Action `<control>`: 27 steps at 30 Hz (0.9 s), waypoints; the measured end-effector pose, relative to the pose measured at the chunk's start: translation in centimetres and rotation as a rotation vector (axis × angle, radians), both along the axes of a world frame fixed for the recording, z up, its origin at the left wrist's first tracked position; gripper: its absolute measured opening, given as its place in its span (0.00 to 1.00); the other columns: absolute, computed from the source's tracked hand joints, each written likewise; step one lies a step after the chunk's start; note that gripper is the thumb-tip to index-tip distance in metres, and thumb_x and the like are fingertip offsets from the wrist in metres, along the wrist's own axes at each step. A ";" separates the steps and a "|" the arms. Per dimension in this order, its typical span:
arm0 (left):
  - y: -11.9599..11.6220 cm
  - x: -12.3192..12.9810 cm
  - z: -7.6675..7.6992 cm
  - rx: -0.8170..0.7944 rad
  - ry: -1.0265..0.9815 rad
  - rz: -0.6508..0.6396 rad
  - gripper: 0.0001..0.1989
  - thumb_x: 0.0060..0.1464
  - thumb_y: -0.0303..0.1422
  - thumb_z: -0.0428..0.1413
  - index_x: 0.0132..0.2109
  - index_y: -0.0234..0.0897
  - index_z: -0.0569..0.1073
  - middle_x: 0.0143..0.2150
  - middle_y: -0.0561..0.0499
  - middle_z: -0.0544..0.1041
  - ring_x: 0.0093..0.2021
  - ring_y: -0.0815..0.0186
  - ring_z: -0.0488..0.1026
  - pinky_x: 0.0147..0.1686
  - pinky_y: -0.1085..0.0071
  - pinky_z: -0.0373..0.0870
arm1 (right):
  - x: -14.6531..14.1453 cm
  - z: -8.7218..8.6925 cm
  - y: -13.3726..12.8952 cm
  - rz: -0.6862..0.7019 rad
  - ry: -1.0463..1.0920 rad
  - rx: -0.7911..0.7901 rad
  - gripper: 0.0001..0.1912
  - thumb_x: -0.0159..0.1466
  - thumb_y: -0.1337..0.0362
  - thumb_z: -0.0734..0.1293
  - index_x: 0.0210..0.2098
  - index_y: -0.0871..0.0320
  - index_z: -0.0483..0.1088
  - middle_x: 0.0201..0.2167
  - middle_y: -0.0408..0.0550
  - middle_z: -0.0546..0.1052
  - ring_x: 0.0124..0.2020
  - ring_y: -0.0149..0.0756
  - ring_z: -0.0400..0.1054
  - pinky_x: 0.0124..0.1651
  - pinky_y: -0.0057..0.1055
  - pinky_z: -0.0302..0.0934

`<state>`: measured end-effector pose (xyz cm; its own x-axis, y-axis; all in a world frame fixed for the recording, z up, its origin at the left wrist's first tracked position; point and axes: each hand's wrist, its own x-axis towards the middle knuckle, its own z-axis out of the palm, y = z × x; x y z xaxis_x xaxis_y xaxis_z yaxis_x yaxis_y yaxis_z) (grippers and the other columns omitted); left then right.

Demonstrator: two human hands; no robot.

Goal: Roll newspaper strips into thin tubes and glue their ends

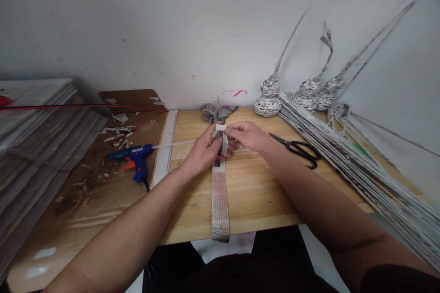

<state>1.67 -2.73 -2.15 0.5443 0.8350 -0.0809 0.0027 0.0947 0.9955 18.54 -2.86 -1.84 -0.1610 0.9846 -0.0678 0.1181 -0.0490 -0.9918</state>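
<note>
A long strip of printed newspaper (220, 194) runs from my hands toward me and hangs over the table's front edge. My left hand (208, 146) is closed round its upper part, thumb on top. From the right, my right hand (248, 136) pinches the strip near its white top end, where the paper bends over into a loop. The fingers of both hands partly cover that folded part. Just right of my right hand lies a pair of black-handled scissors (299, 148). Left of my left hand rests a blue glue gun (137, 159) with a glue stick in its back.
Stacked newspaper sheets (37, 146) stand at the left. Rolled paper sticks (338, 160) lie diagonally on the right, by several woven paper gourds (268, 103) against the wall. A grey cloth (215, 112) lies at the back. A white strip (165, 149) crosses the wooden table (261, 192).
</note>
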 end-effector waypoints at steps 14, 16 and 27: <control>0.0 0.0 -0.1 0.015 0.002 0.002 0.29 0.59 0.31 0.50 0.66 0.40 0.53 0.35 0.47 0.79 0.29 0.64 0.79 0.28 0.68 0.76 | -0.1 -0.6 0.0 -0.005 -0.068 0.032 0.16 0.63 0.54 0.65 0.28 0.61 0.70 0.18 0.39 0.66 0.17 0.24 0.56 0.19 0.24 0.49; 0.0 0.0 -0.2 0.024 0.007 0.007 0.30 0.59 0.31 0.50 0.67 0.40 0.52 0.35 0.47 0.79 0.30 0.63 0.79 0.29 0.67 0.76 | -0.2 -0.7 0.0 -0.025 -0.047 0.045 0.17 0.61 0.53 0.66 0.25 0.61 0.69 0.18 0.40 0.66 0.17 0.24 0.57 0.20 0.24 0.49; 0.1 0.0 -0.5 0.029 0.002 -0.003 0.30 0.58 0.31 0.51 0.66 0.42 0.52 0.36 0.47 0.79 0.30 0.63 0.79 0.29 0.67 0.77 | -0.9 -0.8 -0.1 -0.088 -0.002 0.051 0.19 0.58 0.50 0.69 0.24 0.60 0.68 0.16 0.39 0.67 0.17 0.25 0.59 0.20 0.25 0.50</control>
